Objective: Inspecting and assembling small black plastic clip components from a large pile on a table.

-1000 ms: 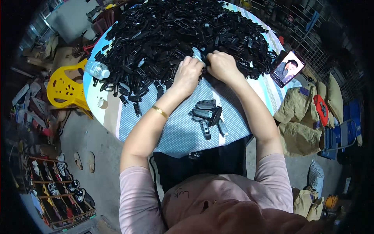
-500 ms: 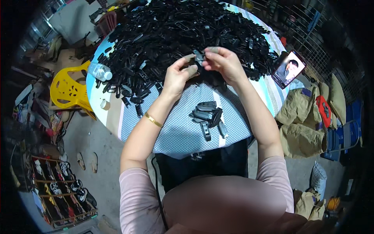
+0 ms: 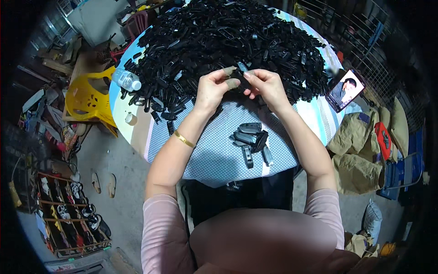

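Over the near edge of a large heap of black plastic parts (image 3: 214,41), my two hands are close together. My right hand (image 3: 269,87) pinches a small grey-black plastic part (image 3: 242,67) between thumb and forefinger, its other fingers curled. My left hand (image 3: 211,93) is beside it, thumb and forefinger bent toward each other with coverings on their tips. Whatever lies between those left fingertips is dark and blends into the heap. Nearer to me, a small group of similar long plastic parts (image 3: 250,139) rests on the patterned tablecloth (image 3: 210,160).
A clear plastic bottle (image 3: 126,79) lies at the table's left, with a small cup (image 3: 131,119) below it. A phone (image 3: 346,90) with a lit screen leans at the right edge. Around the table are a yellow chair (image 3: 91,100), brown sacks (image 3: 356,171) and a shoe rack (image 3: 68,214).
The view has shifted a little, moving the table right in the picture. My fingertips remain close together, and the grey part now shows less between them.
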Demonstrator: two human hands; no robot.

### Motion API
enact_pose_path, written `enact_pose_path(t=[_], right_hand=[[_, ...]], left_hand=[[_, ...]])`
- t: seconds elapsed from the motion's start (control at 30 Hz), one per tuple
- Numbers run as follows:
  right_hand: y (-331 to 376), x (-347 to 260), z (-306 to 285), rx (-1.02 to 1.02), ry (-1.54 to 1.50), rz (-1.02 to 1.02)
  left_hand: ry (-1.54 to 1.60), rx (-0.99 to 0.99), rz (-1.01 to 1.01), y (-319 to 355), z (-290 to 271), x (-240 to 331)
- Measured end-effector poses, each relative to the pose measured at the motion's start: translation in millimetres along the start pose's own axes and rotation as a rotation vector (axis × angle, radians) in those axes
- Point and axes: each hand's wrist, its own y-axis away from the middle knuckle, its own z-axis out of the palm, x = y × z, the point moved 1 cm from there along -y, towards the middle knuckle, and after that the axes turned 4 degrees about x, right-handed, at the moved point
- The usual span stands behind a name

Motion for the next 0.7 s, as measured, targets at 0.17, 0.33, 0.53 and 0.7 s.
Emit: enact_pose_path(t=[0.17, 0.33, 0.53, 0.7], right_hand=[[4, 3, 6, 0.085, 0.246, -0.184], [4, 15, 10, 0.234, 0.590, -0.689], [6, 4, 7, -0.050, 0.436, -0.200], [12, 5, 11, -0.034, 0.469, -0.392]], left_hand=[[0.135, 0.007, -0.005, -1, 2, -11], [0.285, -0.068, -0.071, 2, 7, -7], [0.348, -0.103, -0.045, 2, 3, 4], [0.261, -0.163, -0.017, 6, -1, 16]])
